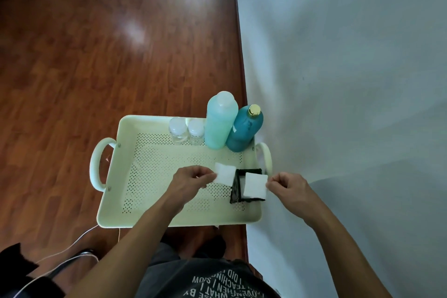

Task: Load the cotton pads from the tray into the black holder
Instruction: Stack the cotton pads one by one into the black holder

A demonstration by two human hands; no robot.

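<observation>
I pinch one cotton pad [225, 173] by its edge in my left hand [193, 180], just left of the black holder [235, 189] in the tray [154, 221]. My right hand [289, 187] pinches a second pad [255, 186] over the holder's mouth. They look weightless, soft and floppy, so an edge grip with fingertips should suit them.

Single head-worn wide-angle view, looking steeply down and forward from above person's torso. Cream tray [135, 203] on wooden floor [72, 68] sits lower centre, near camera; both forearms enter from bottom edge. White wall [350, 55] fills right half. Strong edge distortion. No second view to overlap.
</observation>
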